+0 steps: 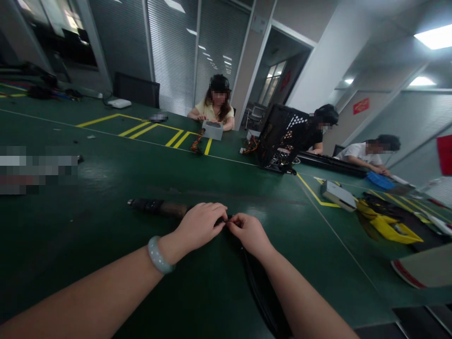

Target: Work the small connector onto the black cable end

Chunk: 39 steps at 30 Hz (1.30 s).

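Green table top (pixel 106 226) is pretty crowded past the work area. The view ahead and to the right is partly blocked by a black computer case (pixel 278 136), with a co-worker (pixel 314 136) half hidden behind it. Straight across, a grey metal box (pixel 212 131) with loose wires (pixel 197 142) attached is being handled by another person (pixel 219 106). Nearer on the right, a silver box (pixel 339 195) and a yellow bundle (pixel 395 228) can be seen, and stripes of yellow tape (pixel 143 131) are stuck down. As for writing, whatever is printed on the red poster (pixel 360 106) is too blurry to be read. Now the dark handheld tool (pixel 165 207): it's laid roughly side to side, nose pointed left, rear end tucked under the left hand (pixel 203 223), whose fingers are closed round it. The right hand (pixel 250 233) is held just beside, fingertips nearly meeting the left's; whether the black cable (pixel 256 292) trailing below is gripped by it can't be told. A pale dotted bangle (pixel 160 255) is worn on the left wrist
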{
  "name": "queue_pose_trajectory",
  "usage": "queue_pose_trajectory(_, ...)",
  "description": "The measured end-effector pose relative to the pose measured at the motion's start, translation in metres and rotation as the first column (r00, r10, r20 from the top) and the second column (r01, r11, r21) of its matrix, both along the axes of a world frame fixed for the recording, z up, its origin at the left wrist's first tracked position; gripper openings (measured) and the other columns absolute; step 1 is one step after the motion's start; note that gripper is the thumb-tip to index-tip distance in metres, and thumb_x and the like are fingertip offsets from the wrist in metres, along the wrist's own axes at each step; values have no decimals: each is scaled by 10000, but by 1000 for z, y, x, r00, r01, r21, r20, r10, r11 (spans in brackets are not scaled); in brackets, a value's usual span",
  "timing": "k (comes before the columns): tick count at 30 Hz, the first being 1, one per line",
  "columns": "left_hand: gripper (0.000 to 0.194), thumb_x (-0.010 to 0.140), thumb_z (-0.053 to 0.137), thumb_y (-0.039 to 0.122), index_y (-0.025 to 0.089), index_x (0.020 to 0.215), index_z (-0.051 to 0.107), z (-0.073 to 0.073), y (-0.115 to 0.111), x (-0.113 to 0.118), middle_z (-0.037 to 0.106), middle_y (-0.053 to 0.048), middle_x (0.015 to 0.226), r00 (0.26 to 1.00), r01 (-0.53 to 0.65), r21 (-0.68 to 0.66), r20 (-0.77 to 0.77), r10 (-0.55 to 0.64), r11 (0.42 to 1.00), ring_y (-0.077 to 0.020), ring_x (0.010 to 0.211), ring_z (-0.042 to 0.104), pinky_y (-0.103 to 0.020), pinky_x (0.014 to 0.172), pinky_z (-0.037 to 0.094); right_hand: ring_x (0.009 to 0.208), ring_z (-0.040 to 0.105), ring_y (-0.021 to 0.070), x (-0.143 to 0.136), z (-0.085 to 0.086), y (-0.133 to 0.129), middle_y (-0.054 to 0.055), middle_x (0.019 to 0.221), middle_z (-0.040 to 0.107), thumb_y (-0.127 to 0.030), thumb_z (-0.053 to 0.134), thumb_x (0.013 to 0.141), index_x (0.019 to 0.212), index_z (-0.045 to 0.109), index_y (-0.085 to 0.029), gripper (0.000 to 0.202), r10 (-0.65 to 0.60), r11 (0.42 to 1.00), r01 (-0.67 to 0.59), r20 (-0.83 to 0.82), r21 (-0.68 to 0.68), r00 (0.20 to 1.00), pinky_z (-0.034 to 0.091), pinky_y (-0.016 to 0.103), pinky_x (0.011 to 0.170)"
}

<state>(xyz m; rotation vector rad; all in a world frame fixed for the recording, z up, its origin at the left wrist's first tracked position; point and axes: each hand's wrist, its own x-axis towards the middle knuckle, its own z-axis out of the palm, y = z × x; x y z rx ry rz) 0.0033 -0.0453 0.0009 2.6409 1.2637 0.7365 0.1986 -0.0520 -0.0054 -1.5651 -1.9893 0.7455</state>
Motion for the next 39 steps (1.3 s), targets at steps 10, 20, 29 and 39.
queue_pose_trajectory(10,119,877,579,185,212,981,632,2,-4,0,655,-34,1098,999,7,-34,38,-5,999,-227,1053,597,-412,958,430,696,637,165,-5,3,-5,11,770,704,-355,554,857,841,695,-185,222,-32,999,32,-22,-14,999,423,249,613)
queue_pose_trajectory(20,133,871,599,166,215,990,634,5,-8,-1,662,-32,1078,1000,18,-28,26,-17,999,-223,1042,602,-403,968,426,690,649,187,-16,8,-10,31,750,714,-406,546,875,791,697,-199,269,-137,990,137,55,-7,989,397,258,594)
queue_pose_trajectory(29,243,867,587,149,230,1096,604,8,-10,-4,660,-31,1105,998,50,-30,31,-49,998,-217,1058,603,-394,988,420,788,642,200,-22,16,-13,59,877,683,-283,580,847,796,707,-210,155,-162,976,127,198,179,967,442,286,705)
queue_pose_trajectory(39,432,889,543,153,260,1305,495,19,-13,-7,591,-23,1302,989,85,73,112,-93,994,-190,1285,479,-421,1181,243,829,640,187,-21,14,-3,43,894,671,-162,580,822,863,636,-187,74,-60,982,11,257,187,964,446,269,757)
